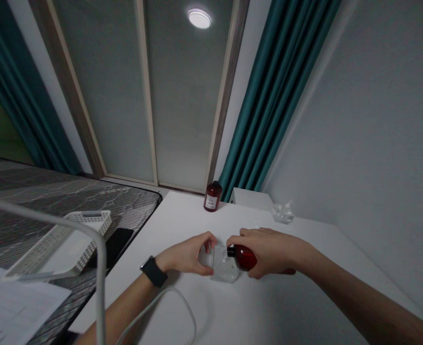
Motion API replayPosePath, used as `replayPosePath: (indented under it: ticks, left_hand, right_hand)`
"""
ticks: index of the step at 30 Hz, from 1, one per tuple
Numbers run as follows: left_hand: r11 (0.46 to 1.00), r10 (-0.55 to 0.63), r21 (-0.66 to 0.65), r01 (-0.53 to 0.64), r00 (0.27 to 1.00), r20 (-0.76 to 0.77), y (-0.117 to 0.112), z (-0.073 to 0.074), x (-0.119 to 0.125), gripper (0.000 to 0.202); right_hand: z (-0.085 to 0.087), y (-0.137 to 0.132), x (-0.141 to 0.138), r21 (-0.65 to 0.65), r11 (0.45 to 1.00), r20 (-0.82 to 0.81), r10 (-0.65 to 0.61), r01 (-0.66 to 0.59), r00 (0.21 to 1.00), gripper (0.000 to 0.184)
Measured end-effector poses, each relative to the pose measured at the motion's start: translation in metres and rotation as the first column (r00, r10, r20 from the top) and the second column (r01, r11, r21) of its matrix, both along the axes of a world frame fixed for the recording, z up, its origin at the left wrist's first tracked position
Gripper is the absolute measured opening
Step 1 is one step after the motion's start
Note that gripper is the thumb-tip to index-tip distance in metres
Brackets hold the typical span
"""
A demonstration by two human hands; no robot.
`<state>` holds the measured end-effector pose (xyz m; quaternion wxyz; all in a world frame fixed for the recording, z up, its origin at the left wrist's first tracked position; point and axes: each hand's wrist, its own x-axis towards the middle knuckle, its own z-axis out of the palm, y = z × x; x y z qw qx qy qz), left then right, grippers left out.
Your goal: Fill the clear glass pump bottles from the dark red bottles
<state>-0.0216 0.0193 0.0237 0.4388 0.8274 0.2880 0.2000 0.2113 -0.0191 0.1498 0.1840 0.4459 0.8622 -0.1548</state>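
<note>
right hand (272,249) wrapped round red bottle (246,259), tipped near-horizontal above table (247,306); long axis crosswise, black neck left, toward clear container (225,274). left hand (187,254) curled, thumb and fingers clasping container's left side.

Dim overall — one round light (199,18) glares.

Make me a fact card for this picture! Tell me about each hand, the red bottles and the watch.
Left hand: curved at the side of the clear container
Right hand: holds a red bottle, tipped, black end towards the container
Other bottle: upright near the far edge of the white table
Watch: dark, left wrist
Pouring: can't tell
</note>
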Motion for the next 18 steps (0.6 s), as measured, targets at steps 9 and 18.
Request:
replayPosePath:
  ticks: [9,18]
  left_hand:
    - [1.000,-0.007,0.015,0.007,1.000,0.013,0.0013,-0.0028,0.0003,0.052]
    - [1.000,-0.007,-0.005,0.007,1.000,-0.002,0.0001,0.0009,-0.0002,0.055]
  right_hand:
    - [-0.0017,0.0000,0.0021,0.010,1.000,-0.008,0.006,-0.006,1.000,0.054]
    - [0.0003,0.0005,0.0011,0.004,1.000,0.007,0.013,-0.013,1.000,0.054]
